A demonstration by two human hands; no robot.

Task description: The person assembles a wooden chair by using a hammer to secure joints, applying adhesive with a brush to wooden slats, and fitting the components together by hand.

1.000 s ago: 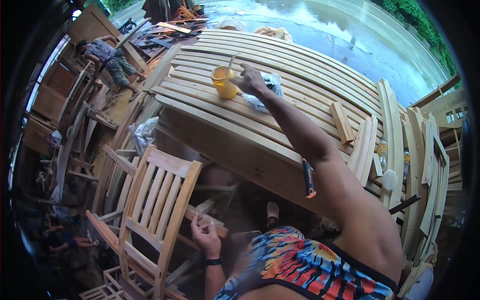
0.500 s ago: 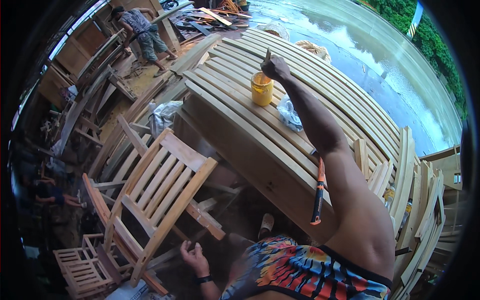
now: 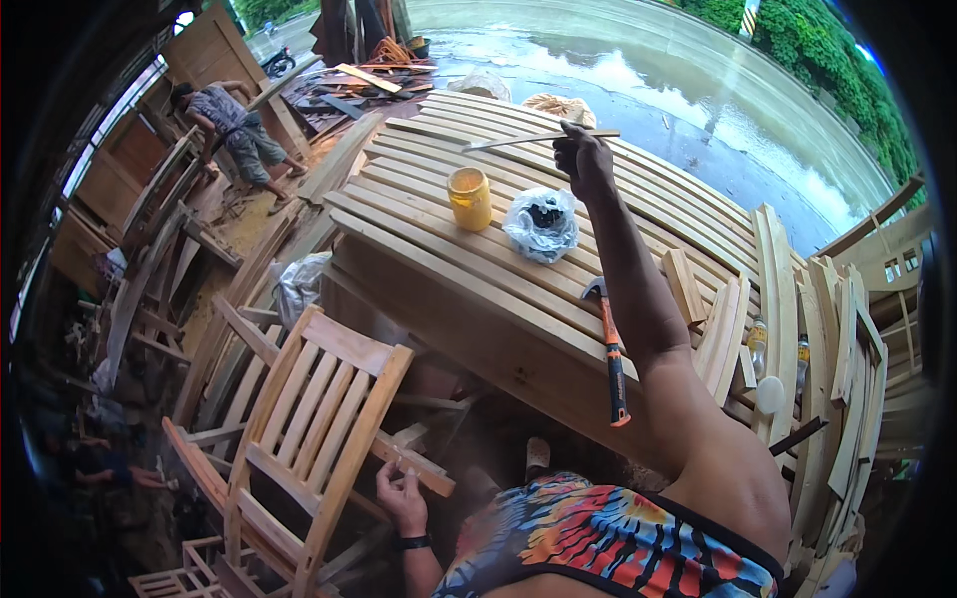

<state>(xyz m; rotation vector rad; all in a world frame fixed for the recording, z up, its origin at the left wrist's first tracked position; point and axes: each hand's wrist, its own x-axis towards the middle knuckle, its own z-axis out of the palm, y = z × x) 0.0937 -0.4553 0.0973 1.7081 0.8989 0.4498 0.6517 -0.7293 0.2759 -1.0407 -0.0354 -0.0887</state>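
Note:
My right hand (image 3: 585, 159) is closed around a thin flat stick (image 3: 528, 140) with a pale, smeared-looking end, held level above the slatted wooden boards (image 3: 419, 214). Left of it stands an uncovered yellow jar (image 3: 469, 199), its inside coated orange-yellow. Beside the jar sits a crumpled clear plastic bag (image 3: 541, 227) with something dark in it. A claw hammer (image 3: 612, 359) with an orange and black handle hangs over the boards' near edge. My left hand (image 3: 403, 503), fingers loosely bent and apart, is low beside a wooden chair (image 3: 319, 419) with a slatted back, next to a short wooden arm piece (image 3: 424, 468).
Loose wood blocks (image 3: 683, 284) and long planks (image 3: 788, 329) lie to the right, with small bottles (image 3: 758, 344) among them. At the far left a person (image 3: 234, 125) bends over timber. Scrap wood (image 3: 369, 80) is piled behind, near a wet road (image 3: 638, 60).
My right hand has lifted away from the yellow jar and moved right, turning the stick from upright to level. My left hand has risen slightly toward the chair's arm piece, its fingers more bent.

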